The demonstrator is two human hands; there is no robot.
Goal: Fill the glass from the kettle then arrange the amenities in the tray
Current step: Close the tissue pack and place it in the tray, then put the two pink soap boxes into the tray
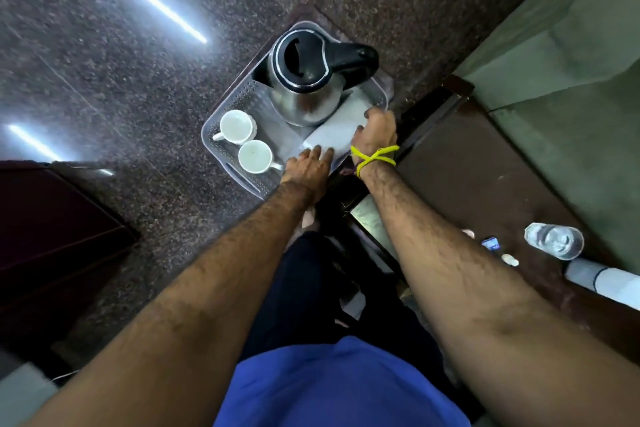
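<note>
A clear plastic tray point(211, 125) sits on the speckled stone floor. On it stand a steel kettle point(304, 94) with a black lid and handle, two white cups point(237, 126) point(255, 156), and a folded white napkin point(334, 132). My left hand point(306, 168) lies flat, its fingertips on the napkin's near corner. My right hand point(375, 132), with a yellow thread at the wrist, curls its fingers around the napkin's far right edge beside the kettle. A glass point(554, 241) holding water stands apart on the dark wooden table at the right.
The dark wooden table point(485, 163) runs along the right, carrying small sachets point(491, 243) and a white roll point(602, 279). A green surface point(568, 55) lies beyond it. Dark furniture point(52, 236) stands at the left. My legs and blue shirt fill the bottom.
</note>
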